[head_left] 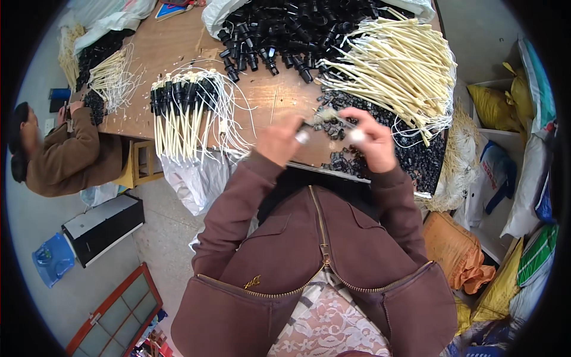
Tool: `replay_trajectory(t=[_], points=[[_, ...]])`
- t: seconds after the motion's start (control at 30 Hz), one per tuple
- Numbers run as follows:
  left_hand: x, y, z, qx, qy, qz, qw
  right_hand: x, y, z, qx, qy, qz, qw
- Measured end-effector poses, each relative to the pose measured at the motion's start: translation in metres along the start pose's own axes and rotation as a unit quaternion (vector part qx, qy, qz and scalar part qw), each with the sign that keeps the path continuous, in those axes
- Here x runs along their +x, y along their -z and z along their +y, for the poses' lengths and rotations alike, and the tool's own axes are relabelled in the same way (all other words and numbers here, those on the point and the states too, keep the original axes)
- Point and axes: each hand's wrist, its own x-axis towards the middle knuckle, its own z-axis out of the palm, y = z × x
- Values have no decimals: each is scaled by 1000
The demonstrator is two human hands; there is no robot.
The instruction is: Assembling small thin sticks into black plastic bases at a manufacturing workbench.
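Observation:
Both hands are held over the near edge of the work table, partly blurred. My left hand [279, 140] is closed, with a small dark thing at its fingertips that I cannot make out. My right hand [376, 140] is curled, thumb and forefinger brought toward each other; whatever lies between them is too blurred to name. White coverings show on a digit of each hand. Around and between the hands lie small black plastic clips [338, 160]. Beside my right hand is a big pile of cream-coloured sleeved wires [392, 65] with white ends.
Black plastic sockets [291, 30] are heaped at the far side. To the left lies a row of black sockets with cream wires [184, 107], above a white plastic bag [199, 181]. A co-worker [68, 143] sits far left. Sacks [458, 250] stand at right.

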Motion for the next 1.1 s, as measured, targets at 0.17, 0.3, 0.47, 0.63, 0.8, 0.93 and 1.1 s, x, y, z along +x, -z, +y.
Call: replay_trajectory(t=[0.17, 0.3, 0.47, 0.63, 0.8, 0.93, 1.1], points=[[-3, -11, -18, -319, 247, 15, 915, -4, -7, -26, 66, -53, -7, 996], [7, -14, 9, -540, 263, -45, 798, -4, -44, 7, -312, 70, -26, 947], [-1, -11, 3, -370, 252, -81, 891, -9, -45, 1, -224, -77, 7, 971], [-1, 0, 4, -176, 72, 3, 982, -9, -43, 4, -348, 68, 74, 932], [0, 1, 10, -126, 85, -54, 987, -6, -42, 3, -359, 70, 81, 927], [1, -2, 15, -133, 59, -65, 987, -7, -42, 10, -361, 81, 52, 928], [2, -2, 20, -127, 47, -116, 984, -10, -38, 12, -292, -7, 30, 956]])
